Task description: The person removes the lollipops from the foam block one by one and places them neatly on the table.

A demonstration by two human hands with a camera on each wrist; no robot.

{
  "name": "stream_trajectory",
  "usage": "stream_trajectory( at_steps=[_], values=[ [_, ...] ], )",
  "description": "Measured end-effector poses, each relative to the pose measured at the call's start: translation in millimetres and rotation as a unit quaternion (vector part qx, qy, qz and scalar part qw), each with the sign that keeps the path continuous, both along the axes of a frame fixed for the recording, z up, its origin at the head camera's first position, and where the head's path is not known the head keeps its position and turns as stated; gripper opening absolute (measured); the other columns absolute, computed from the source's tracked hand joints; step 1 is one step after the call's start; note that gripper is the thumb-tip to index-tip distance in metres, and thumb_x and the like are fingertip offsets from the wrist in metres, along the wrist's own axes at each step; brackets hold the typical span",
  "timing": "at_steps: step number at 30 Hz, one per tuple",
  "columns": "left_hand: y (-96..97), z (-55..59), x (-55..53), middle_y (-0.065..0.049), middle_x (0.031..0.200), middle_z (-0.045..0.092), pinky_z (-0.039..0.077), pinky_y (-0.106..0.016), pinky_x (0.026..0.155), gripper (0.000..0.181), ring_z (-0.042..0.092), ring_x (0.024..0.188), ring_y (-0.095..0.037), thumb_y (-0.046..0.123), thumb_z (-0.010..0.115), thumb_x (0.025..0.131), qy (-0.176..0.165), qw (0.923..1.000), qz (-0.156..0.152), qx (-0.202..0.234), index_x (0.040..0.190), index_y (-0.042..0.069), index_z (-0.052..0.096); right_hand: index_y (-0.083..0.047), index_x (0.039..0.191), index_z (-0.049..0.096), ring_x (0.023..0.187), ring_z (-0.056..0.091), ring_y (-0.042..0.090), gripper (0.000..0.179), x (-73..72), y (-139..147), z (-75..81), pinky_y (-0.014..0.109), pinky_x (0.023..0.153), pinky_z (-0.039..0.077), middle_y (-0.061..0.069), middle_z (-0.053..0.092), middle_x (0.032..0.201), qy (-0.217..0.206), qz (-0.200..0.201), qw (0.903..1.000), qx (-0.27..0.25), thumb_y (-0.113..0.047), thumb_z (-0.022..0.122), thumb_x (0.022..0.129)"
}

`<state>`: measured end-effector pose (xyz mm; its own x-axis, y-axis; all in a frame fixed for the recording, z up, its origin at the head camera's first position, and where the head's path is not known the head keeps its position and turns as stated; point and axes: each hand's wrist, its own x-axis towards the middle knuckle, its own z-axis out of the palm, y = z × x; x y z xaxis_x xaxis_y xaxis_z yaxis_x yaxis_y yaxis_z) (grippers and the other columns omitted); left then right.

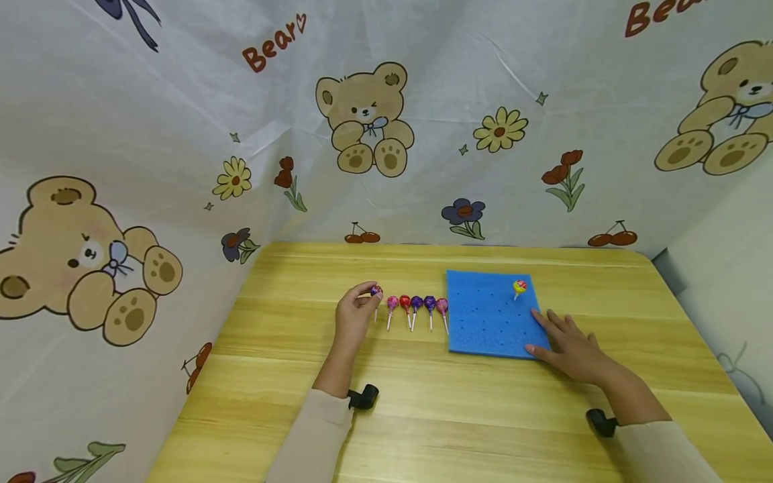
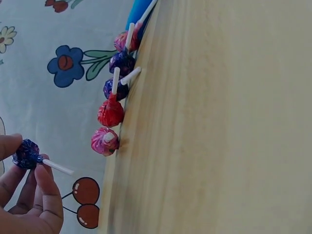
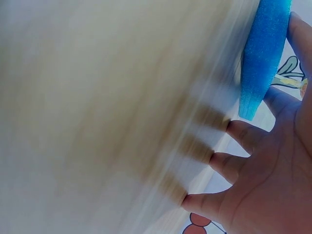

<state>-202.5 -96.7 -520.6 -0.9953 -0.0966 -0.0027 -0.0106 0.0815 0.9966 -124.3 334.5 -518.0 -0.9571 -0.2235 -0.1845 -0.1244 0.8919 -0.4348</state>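
My left hand (image 1: 355,314) pinches a dark purple lollipop (image 2: 27,154) by its wrapped head, the white stick free. Right of it, several lollipops lie in a row: a pink one (image 1: 392,303), a red one (image 1: 404,302), two purple ones, and a pink one (image 1: 442,306) at the edge of a blue foam board (image 1: 483,339). Small holes dot the board, and a yellow-and-red lollipop (image 1: 520,287) stands tilted near its upper right. With fingers spread, my right hand (image 1: 570,345) touches the board's right side by thumb and index finger; the other fingertips rest on the table.
The wooden table (image 1: 459,416) runs back to a white cloth (image 1: 423,134) printed with bears and flowers. Another stretch of this cloth hangs along the left side. A black wrist camera (image 1: 364,397) sits on the left wrist, another (image 1: 600,422) on the right.
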Motion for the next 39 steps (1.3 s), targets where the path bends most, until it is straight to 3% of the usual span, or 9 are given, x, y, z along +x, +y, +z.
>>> stream_trajectory(
  at_steps=[8,13,23,32,39],
  values=[
    [-2.7,-7.6,-7.5,-0.007,0.126,0.066,0.056,-0.025,0.070,0.035,0.067,0.092,-0.015,0.020,0.075,0.092,-0.031,0.9990,0.005,-0.033,0.125,0.009,0.071,-0.018,0.163,0.017,0.142,0.012,0.069,0.087,-0.2,1,-1.2,0.091,0.097,0.009,0.035,0.020,0.161,0.005,-0.001,1.0000,0.003,-0.055,0.059,0.097],
    [-4.3,-11.1,-12.4,-0.011,0.128,0.064,0.058,-0.024,0.072,0.032,0.070,0.095,-0.018,0.015,0.075,0.091,-0.065,0.9971,-0.008,-0.039,0.123,0.007,0.072,-0.018,0.163,0.017,0.142,0.011,0.069,0.088,-0.9,1,-2.7,0.091,0.097,0.008,0.035,0.019,0.162,0.003,-0.002,1.0000,-0.001,-0.056,0.059,0.097],
    [-2.1,-14.2,-23.4,-0.014,0.112,0.071,0.058,-0.026,0.070,0.031,0.069,0.086,-0.018,0.006,0.071,0.092,-0.113,0.9900,-0.035,-0.077,0.123,0.005,0.071,-0.018,0.164,0.016,0.142,0.012,0.069,0.088,-1.0,1,-1.5,0.091,0.096,0.009,0.035,0.019,0.162,0.000,-0.002,1.0000,0.000,-0.056,0.059,0.097],
    [1.4,-15.1,-30.0,-0.012,0.104,0.069,0.053,-0.024,0.061,0.021,0.066,0.080,-0.018,0.007,0.072,0.090,-0.117,0.9842,-0.026,-0.130,0.112,0.006,0.073,-0.017,0.163,0.017,0.142,0.012,0.069,0.087,-1.0,-1,0.7,0.091,0.098,0.009,0.035,0.019,0.162,-0.001,-0.004,1.0000,-0.001,-0.055,0.060,0.097],
    [0.9,-16.8,-30.8,-0.013,0.110,0.067,0.053,-0.023,0.060,0.025,0.065,0.081,-0.017,0.009,0.077,0.087,-0.105,0.9795,-0.022,-0.171,0.112,0.008,0.074,-0.018,0.163,0.017,0.142,0.013,0.069,0.087,0.3,-2,1.8,0.091,0.097,0.010,0.035,0.020,0.161,0.001,-0.003,1.0000,-0.002,-0.054,0.060,0.097]
  ],
)
